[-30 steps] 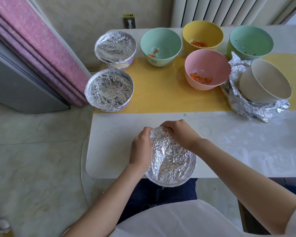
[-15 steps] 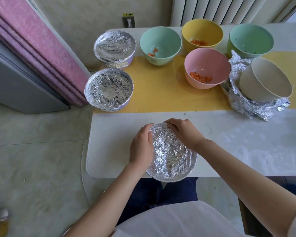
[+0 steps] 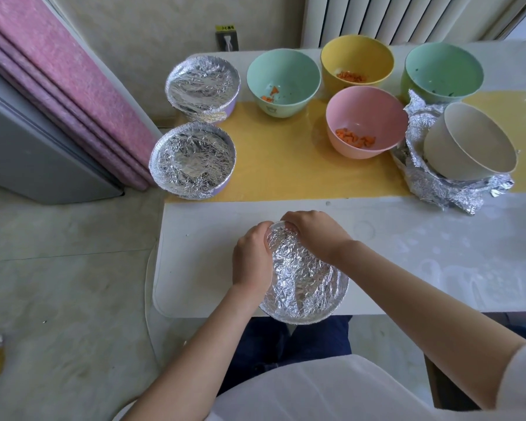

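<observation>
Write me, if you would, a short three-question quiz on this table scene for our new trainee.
1. True or false: the left hand and the right hand both hold the foil-covered round bowl at the white table's near edge.
2. The tilted beige round bowl rests on: A) crumpled silver foil; B) a folded cloth; C) the floor.
3. How many uncovered bowls hold orange diced pieces?
Key: 1 true; 2 A; 3 three: the mint-green bowl, the yellow bowl and the pink bowl.
</observation>
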A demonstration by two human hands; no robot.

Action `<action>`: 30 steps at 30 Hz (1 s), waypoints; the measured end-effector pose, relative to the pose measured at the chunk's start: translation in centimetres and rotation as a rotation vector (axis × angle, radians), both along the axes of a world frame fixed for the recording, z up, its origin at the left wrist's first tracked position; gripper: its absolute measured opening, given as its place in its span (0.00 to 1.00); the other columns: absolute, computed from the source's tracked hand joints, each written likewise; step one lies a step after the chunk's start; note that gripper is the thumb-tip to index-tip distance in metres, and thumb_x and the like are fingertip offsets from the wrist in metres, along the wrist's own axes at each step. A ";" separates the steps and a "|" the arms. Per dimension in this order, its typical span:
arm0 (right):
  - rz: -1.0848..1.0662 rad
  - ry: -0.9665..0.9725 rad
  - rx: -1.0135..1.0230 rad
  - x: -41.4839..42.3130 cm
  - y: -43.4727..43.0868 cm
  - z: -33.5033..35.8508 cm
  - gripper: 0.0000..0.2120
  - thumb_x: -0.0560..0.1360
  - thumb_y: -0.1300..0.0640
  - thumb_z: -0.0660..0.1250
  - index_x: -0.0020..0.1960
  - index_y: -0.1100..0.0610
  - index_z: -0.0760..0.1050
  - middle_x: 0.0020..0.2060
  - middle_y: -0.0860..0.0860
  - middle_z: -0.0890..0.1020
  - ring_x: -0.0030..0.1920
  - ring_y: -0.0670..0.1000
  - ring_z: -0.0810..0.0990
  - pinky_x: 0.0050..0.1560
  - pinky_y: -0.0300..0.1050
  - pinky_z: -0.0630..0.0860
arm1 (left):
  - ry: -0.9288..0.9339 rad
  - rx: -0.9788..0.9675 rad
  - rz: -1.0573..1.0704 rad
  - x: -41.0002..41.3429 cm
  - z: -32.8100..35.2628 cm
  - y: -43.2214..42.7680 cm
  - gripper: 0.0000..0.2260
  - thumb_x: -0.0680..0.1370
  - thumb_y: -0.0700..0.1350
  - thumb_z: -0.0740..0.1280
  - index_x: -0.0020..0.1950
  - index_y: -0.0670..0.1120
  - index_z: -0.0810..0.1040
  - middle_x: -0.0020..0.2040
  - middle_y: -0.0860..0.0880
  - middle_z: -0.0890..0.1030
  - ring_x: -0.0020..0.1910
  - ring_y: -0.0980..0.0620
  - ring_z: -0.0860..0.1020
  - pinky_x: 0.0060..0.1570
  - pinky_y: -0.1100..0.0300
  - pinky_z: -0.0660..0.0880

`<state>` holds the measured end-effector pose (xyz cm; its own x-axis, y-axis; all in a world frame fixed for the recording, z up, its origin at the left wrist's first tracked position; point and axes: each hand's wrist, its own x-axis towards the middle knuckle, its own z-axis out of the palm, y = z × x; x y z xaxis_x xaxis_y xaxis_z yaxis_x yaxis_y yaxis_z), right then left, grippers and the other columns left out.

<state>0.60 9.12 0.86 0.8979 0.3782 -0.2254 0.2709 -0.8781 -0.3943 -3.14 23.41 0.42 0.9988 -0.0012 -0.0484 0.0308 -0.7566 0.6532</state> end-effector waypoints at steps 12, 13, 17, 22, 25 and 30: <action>0.055 0.105 -0.152 1.2 1.0 1.2 0.13 0.74 0.69 0.57 0.56 0.60 0.73 0.47 0.58 0.80 0.46 0.58 0.78 0.41 0.46 0.70 | 0.030 0.142 -0.025 0.0 -0.1 0.0 0.16 0.77 0.30 0.58 0.62 0.41 0.75 0.54 0.42 0.81 0.50 0.42 0.79 0.48 0.52 0.73; 0.041 0.124 -0.112 1.2 0.9 1.0 0.13 0.75 0.68 0.57 0.56 0.60 0.74 0.46 0.58 0.81 0.44 0.57 0.77 0.40 0.46 0.70 | 0.025 0.148 -0.029 0.0 -0.1 0.0 0.16 0.77 0.30 0.58 0.62 0.41 0.75 0.53 0.42 0.81 0.50 0.41 0.79 0.47 0.52 0.73; -0.074 0.149 0.097 0.7 -0.3 0.8 0.13 0.81 0.59 0.56 0.62 0.58 0.74 0.50 0.57 0.82 0.49 0.57 0.80 0.50 0.49 0.74 | 0.040 0.157 -0.040 -0.1 0.0 -0.1 0.17 0.76 0.29 0.58 0.61 0.41 0.74 0.52 0.43 0.81 0.49 0.42 0.78 0.44 0.53 0.71; -0.190 0.086 0.227 -0.7 -2.3 0.2 0.13 0.81 0.56 0.58 0.58 0.60 0.77 0.43 0.56 0.83 0.39 0.54 0.77 0.39 0.41 0.65 | 0.035 0.132 -0.032 -0.3 0.2 -0.1 0.20 0.75 0.28 0.57 0.64 0.43 0.74 0.55 0.43 0.80 0.52 0.42 0.78 0.48 0.52 0.72; -0.206 0.029 0.238 -1.2 -2.0 -0.2 0.12 0.81 0.59 0.58 0.55 0.62 0.79 0.38 0.59 0.83 0.37 0.59 0.79 0.38 0.46 0.66 | 0.025 0.077 -0.011 -0.6 0.2 0.0 0.23 0.76 0.28 0.58 0.69 0.44 0.71 0.58 0.43 0.80 0.54 0.42 0.78 0.52 0.51 0.75; -0.152 0.045 0.111 -0.9 -1.9 -0.1 0.11 0.81 0.61 0.57 0.53 0.61 0.77 0.39 0.57 0.82 0.38 0.59 0.78 0.35 0.45 0.66 | 0.071 0.072 -0.037 -0.6 0.9 0.2 0.20 0.78 0.31 0.57 0.66 0.46 0.73 0.56 0.44 0.80 0.53 0.42 0.78 0.49 0.52 0.73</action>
